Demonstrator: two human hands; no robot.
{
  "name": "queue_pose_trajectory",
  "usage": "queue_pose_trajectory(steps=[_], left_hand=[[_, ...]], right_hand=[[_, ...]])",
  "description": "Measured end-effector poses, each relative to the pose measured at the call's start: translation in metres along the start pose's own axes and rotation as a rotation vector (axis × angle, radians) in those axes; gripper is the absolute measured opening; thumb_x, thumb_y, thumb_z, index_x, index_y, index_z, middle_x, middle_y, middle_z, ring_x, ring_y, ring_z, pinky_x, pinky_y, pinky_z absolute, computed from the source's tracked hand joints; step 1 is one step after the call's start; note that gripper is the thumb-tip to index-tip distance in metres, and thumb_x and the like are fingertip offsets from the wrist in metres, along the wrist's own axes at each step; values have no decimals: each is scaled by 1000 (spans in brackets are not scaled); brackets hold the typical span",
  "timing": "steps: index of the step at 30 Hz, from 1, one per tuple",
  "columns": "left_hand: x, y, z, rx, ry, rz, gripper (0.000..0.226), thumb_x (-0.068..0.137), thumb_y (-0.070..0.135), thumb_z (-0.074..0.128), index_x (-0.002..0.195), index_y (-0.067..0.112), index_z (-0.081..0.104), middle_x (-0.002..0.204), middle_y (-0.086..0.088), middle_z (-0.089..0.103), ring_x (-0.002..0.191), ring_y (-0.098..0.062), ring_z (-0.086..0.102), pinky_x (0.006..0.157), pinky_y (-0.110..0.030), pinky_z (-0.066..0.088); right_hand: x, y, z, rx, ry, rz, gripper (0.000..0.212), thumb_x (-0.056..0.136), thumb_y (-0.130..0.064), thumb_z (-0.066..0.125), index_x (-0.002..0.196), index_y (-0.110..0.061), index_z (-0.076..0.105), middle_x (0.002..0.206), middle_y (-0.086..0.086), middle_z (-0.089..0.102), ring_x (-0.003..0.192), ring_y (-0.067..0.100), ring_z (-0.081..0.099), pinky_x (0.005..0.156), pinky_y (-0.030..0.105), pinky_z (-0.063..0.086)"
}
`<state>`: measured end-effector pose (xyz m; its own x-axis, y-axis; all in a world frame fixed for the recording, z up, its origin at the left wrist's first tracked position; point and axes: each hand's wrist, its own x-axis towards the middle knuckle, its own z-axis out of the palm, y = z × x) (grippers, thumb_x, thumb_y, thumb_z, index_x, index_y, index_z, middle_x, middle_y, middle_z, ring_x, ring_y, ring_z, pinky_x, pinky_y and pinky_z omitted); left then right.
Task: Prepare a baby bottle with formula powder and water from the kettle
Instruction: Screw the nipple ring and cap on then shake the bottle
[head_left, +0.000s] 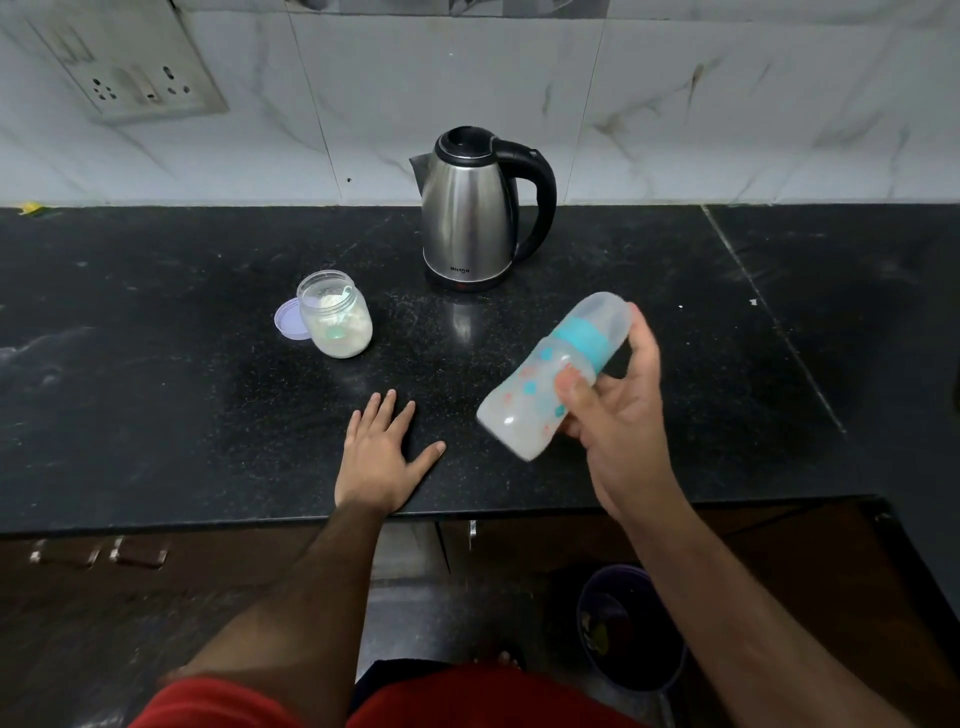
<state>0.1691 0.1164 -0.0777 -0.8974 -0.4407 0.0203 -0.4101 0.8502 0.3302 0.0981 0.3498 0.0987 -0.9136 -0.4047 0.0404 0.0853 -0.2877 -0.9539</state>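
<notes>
Right hand (618, 410) grips the capped baby bottle (550, 374) tilted above the counter (156, 389), milky inside, teal ring, a bit blurred. Left hand (387, 457) lies flat, fingers spread. Further back: open powder jar (337, 322), then steel kettle (470, 208).

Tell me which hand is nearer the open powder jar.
Left. The left hand lies flat on the counter below the clear glass powder jar; the right hand holds the bottle farther right.

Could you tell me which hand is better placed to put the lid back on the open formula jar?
Left, probably: the left hand lies flat and free near the jar and lid, while the right hand grips the bottle.
</notes>
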Motion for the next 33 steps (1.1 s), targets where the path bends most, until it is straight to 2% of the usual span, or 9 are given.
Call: queue_pose_trajectory(steps=[3,6,8,12,18,20,24,29,33], left_hand=[[1,-1,0,6,-8,3,90,83,80,26,153,23,34,165,-4,18,154,-18,5,125,-40,3],[0,0,1,-3,2,-5,83,88,76,36,153,23,35,165,-3,19,154,-16,4,125,-40,2],[0,0,1,-4,5,-8,81,89,74,39,152,24,35,165,-3,19,154,-16,4,125,-39,1],[0,1,0,-1,0,-3,82,88,74,38,152,24,35,165,-4,19,154,-17,5,125,-40,2],[0,1,0,-11,8,-7,81,89,73,40,152,23,35,165,-3,19,154,-16,4,125,-39,1],[0,0,0,-10,5,-6,82,88,74,39,152,23,35,165,-4,19,154,-17,5,125,-40,2],[0,1,-1,6,-2,-5,84,87,76,36,153,23,35,165,-4,19,154,-17,5,125,-40,2],[0,2,-1,-13,5,-9,81,89,73,40,153,23,35,165,-3,19,154,-16,4,125,-40,2],[0,2,-2,-8,-6,-13,81,89,73,40,153,24,34,165,-3,18,154,-16,4,125,-39,1]], right_hand=[[-6,3,0,-66,-90,19,85,82,-10,73,147,-38,26,118,-6,69,106,23,69,83,43,60],[1,0,-2,29,27,-3,88,83,-13,70,153,-29,20,115,2,70,105,25,70,82,47,60],[6,-2,-4,71,81,-15,90,81,-16,68,155,-27,17,107,0,73,103,23,71,80,47,60],[-1,2,-2,-11,-59,8,87,83,-9,69,153,-27,20,120,15,62,99,23,69,76,37,60],[9,-6,-8,75,102,-37,83,86,-13,66,154,-25,19,102,-1,74,98,22,71,75,43,60],[4,-3,-7,48,56,-21,85,84,-12,67,153,-25,20,101,-3,74,96,20,72,75,42,61],[-5,1,-7,-28,-58,42,81,81,-10,67,149,-32,27,116,1,67,102,24,70,77,41,60],[8,-9,-15,45,117,-29,73,96,-4,57,154,-23,18,97,-7,75,94,18,73,74,40,61],[-3,-5,-10,-31,-55,51,82,85,-12,66,152,-28,22,105,-6,73,99,22,72,78,44,60]])
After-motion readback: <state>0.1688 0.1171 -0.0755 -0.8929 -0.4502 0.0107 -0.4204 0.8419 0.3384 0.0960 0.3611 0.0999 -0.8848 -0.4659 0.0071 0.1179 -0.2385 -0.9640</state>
